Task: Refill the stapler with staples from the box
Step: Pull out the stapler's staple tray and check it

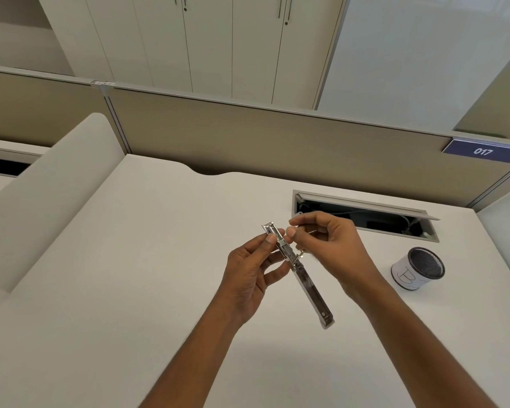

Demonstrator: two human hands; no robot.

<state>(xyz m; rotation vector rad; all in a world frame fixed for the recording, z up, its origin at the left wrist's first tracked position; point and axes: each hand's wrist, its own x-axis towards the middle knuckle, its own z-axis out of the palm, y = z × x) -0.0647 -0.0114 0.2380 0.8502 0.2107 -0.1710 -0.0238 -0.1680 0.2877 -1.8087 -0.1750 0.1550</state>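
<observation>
The left hand (249, 273) has its grip closed on the opened stapler (299, 275), thumb and fingers pinching its far end above the counter (130, 275). The right hand (327, 245) pinches something small at the stapler's channel; what it is cannot be told. A mesh-topped cup (418, 267) lies tilted at right; its contents are not visible.

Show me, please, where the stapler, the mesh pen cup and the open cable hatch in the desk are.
stapler (302, 273): head view, middle of its metal staple rail.
mesh pen cup (407, 275): head view, its white paper-wrapped side.
cable hatch (362, 201): head view, its raised grey lid.
</observation>
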